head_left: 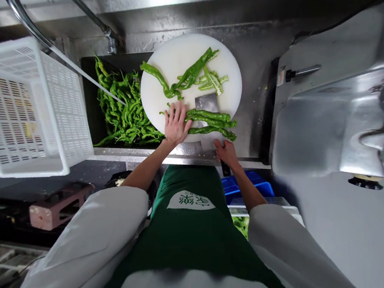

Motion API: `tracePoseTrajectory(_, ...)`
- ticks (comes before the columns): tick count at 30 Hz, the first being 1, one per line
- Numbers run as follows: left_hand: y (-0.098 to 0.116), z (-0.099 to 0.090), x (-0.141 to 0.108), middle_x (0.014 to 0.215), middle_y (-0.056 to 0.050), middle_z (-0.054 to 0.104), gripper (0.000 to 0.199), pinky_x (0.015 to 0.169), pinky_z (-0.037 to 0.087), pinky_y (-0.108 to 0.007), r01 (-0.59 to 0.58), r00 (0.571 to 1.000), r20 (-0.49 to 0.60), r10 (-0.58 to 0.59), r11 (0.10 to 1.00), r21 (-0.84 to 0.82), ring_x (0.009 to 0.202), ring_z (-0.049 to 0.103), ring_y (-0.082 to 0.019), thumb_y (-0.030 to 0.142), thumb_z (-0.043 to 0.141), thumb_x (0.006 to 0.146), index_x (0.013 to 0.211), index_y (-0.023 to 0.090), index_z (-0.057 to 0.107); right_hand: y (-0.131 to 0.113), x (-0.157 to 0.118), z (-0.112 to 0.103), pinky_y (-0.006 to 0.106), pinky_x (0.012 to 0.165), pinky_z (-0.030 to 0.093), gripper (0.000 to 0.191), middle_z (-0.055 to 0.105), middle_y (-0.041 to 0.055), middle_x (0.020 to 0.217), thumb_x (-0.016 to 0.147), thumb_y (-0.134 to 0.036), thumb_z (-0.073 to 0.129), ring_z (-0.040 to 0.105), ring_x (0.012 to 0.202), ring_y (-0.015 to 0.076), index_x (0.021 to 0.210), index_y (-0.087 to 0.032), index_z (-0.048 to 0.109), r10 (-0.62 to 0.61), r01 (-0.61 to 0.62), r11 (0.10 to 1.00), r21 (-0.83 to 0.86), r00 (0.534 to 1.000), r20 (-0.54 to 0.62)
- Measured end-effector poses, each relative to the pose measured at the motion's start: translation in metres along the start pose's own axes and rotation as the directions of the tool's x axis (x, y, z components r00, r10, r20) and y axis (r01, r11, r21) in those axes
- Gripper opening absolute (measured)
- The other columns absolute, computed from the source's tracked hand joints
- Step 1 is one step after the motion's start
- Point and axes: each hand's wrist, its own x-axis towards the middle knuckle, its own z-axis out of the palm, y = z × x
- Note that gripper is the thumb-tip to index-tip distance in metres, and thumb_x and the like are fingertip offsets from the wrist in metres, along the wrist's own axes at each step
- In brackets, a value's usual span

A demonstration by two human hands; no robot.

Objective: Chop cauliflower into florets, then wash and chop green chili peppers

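Peppers (pixel 221 116) lie at 5 o'clock on the board (pixel 227 63), across the knife (pixel 207 101) blade; right hand (pixel 226 153), at 5 o'clock: fingers closed around the handle; left hand (pixel 175 126), at 7 o'clock: fingers spread, laid over the peppers' 9 o'clock ends without closing; strips (pixel 214 83) at 2 o'clock.

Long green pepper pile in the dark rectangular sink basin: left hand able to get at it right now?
Likely yes: the left hand is spread over slim green peppers on the round white cutting board, close beside the long green pepper pile, with nothing tall visible between.
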Motion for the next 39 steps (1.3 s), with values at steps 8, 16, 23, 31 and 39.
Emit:
tracePoseTrajectory(8, -0.011, -0.003, 0.002, 0.173, -0.015, 0.014, 0.084, 0.131, 0.001, -0.056, 0.020, 1.000, 0.024, -0.019, 0.999, -0.047, 0.162, 0.002, -0.030, 0.063, 0.029, 0.100, 0.164, 0.009, 0.025, 0.003, 0.003, -0.021, 0.025, 0.036, 0.038, 0.038, 0.050, -0.0036, 0.043, 0.086, -0.058, 0.068, 0.049, 0.036, 0.0150, 0.076, -0.024, 0.053, 0.020, -0.016, 0.998, -0.066, 0.998, 0.062)
tracePoseTrajectory(16, -0.010, -0.004, 0.004, 0.173, -0.016, 0.012, 0.087, 0.131, -0.002, -0.054, 0.003, 0.999, 0.041, 0.000, 0.999, -0.054, 0.162, 0.000, -0.029, 0.065, 0.025, 0.101, 0.165, 0.007, 0.021, -0.012, 0.003, 0.007, 0.024, 0.035, 0.035, 0.037, 0.051, -0.0037, 0.042, 0.091, -0.053, 0.063, 0.047, 0.034, 0.0136, 0.075, -0.024, 0.049, 0.055, -0.044, 0.995, -0.090, 0.991, 0.123)
tracePoseTrajectory(23, -0.038, -0.011, -0.002, 0.173, -0.015, 0.015, 0.082, 0.131, 0.001, -0.055, -0.021, 0.998, 0.051, 0.024, 0.998, -0.053, 0.162, 0.004, -0.028, 0.062, 0.024, 0.102, 0.165, 0.010, 0.021, -0.013, -0.002, 0.038, 0.025, 0.036, 0.036, 0.047, 0.050, -0.0026, 0.042, 0.088, -0.063, 0.065, 0.048, 0.036, 0.0139, 0.069, -0.027, 0.041, 0.051, -0.047, 0.996, -0.069, 0.997, 0.065)
tracePoseTrajectory(31, -0.054, -0.010, -0.003, 0.173, -0.016, 0.011, 0.087, 0.131, -0.002, -0.055, -0.011, 0.999, 0.050, 0.014, 0.998, -0.062, 0.162, 0.000, -0.029, 0.064, 0.027, 0.100, 0.166, 0.007, 0.018, -0.013, -0.009, 0.071, 0.027, 0.031, 0.035, 0.051, 0.052, -0.0026, 0.044, 0.085, -0.073, 0.063, 0.048, 0.034, 0.0155, 0.074, -0.028, 0.041, 0.128, -0.128, 0.992, 0.001, 0.992, 0.012)
tracePoseTrajectory(39, -0.054, -0.009, -0.003, 0.173, -0.015, 0.011, 0.089, 0.132, -0.004, -0.053, -0.015, 0.999, 0.049, 0.018, 0.998, -0.059, 0.162, -0.001, -0.028, 0.066, 0.026, 0.100, 0.166, 0.008, 0.015, -0.020, -0.004, 0.102, 0.028, 0.036, 0.038, 0.043, 0.053, -0.0016, 0.045, 0.090, -0.067, 0.059, 0.051, 0.037, 0.0176, 0.080, -0.026, 0.049, 0.091, -0.091, 0.996, -0.015, 0.995, -0.028)
